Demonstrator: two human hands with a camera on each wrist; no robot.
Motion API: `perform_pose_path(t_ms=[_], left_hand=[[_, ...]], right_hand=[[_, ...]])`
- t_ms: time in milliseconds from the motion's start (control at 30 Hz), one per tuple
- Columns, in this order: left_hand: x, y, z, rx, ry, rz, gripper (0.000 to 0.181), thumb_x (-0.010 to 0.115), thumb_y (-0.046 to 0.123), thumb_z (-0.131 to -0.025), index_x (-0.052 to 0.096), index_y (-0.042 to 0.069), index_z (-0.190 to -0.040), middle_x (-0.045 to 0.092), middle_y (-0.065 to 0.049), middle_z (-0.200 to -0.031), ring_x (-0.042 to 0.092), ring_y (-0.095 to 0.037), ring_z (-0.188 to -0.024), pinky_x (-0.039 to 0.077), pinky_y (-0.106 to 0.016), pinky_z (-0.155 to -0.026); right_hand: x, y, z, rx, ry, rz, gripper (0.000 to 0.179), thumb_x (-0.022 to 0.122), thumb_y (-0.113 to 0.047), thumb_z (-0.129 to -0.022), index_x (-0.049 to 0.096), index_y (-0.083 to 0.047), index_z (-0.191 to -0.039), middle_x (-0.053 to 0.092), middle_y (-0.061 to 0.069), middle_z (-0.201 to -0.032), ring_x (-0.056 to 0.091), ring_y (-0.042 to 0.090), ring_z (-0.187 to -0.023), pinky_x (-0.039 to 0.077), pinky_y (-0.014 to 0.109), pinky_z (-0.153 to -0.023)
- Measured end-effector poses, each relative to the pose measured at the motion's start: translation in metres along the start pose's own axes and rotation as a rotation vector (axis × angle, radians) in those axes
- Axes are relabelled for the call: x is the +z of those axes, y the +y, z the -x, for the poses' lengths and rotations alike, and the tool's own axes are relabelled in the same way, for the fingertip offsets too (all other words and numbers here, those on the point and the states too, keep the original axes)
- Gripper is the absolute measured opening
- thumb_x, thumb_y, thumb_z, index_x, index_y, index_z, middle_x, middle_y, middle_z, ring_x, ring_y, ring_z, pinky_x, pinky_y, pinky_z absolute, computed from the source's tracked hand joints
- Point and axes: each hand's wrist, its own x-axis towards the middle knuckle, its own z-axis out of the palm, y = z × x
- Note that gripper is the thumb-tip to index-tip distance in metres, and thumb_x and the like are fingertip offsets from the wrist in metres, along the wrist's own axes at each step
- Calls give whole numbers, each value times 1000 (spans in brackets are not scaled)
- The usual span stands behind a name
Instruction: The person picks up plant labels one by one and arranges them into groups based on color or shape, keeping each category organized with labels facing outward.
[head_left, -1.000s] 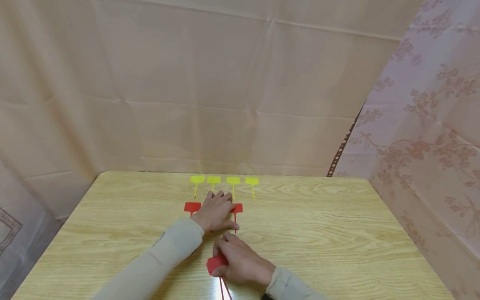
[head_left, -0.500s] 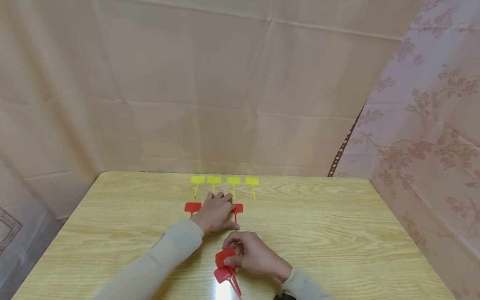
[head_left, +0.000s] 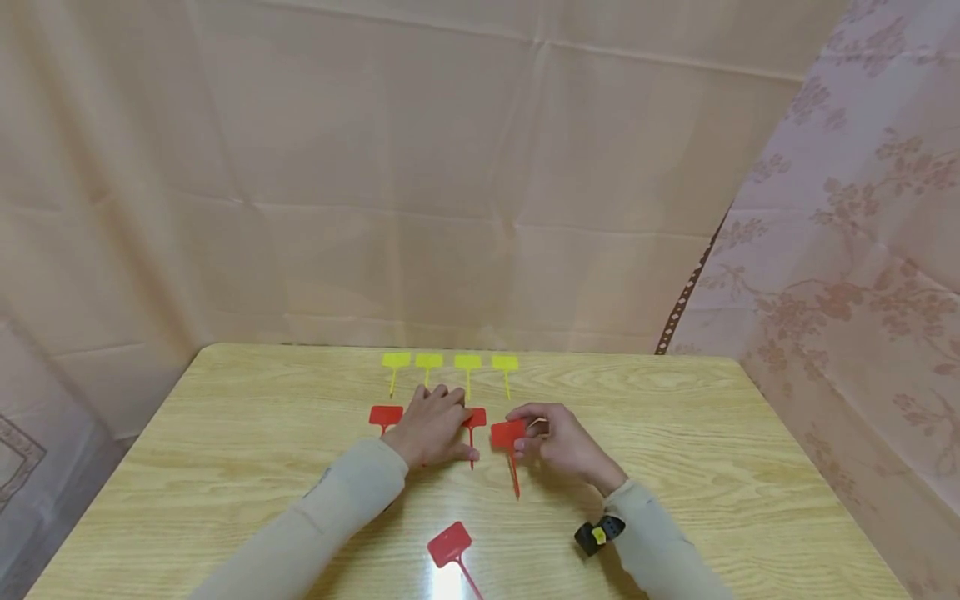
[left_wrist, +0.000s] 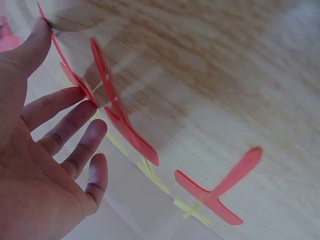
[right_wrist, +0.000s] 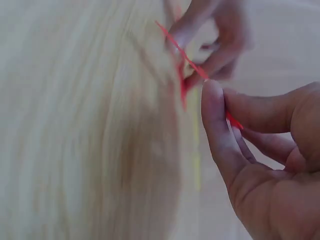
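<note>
My right hand [head_left: 562,442] pinches a red T-shaped plant label [head_left: 507,433] by its head, just to the right of the red row, its stem pointing toward me. In the right wrist view thumb and fingers hold that label [right_wrist: 235,121] edge-on. My left hand [head_left: 431,429] lies over the row with its fingers spread. Its fingertips [left_wrist: 90,107] and thumb touch the row's right-hand red label [head_left: 477,416]. The left red label [head_left: 386,414] shows beside the wrist; a middle red label [left_wrist: 125,130] is mostly hidden in the head view.
Another red label [head_left: 450,543] lies slanted near the front of the wooden table [head_left: 675,467]. Several yellow labels [head_left: 468,362] form a row along the back edge. A beige curtain [head_left: 450,167] hangs behind. A black band [head_left: 600,535] is on my right wrist.
My right hand has lifted one red label off another and carried it forward and right to the row's end, leaving the other on the table. My left hand stays put.
</note>
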Motion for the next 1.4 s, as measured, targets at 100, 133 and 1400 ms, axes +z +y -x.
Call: perform_pose_path(t_ms=[100,133,1400], left_hand=[[0,0,0,-7,-14,6,63,80,59,-79,74,11,-120,57,0,-109,50,-25,-104,38,-50,-93],[0,1,0,-7,-16,7,63,80,58,-80,74,11,-120,57,0,-110,50,-25,-104,38,-50,-93],[1,0,3,0,12,-1,65,78,59,-81,73,11,-124,58,-1,-109,51,-25,-102,37,-45,-87]], right_hand=[[-4,8,-9,34,52,61,37,69,17,-84,68,2,-119,67,9,-98,64,19,-77,57,30,-67],[-4,10,-12,41,62,87,36,69,16,-84,68,3,-118,67,9,-94,64,19,-74,57,30,-66],[-1,9,-36,55,147,458,19,79,1,-84,71,-7,-99,58,8,-95,53,23,-89,46,40,-81]])
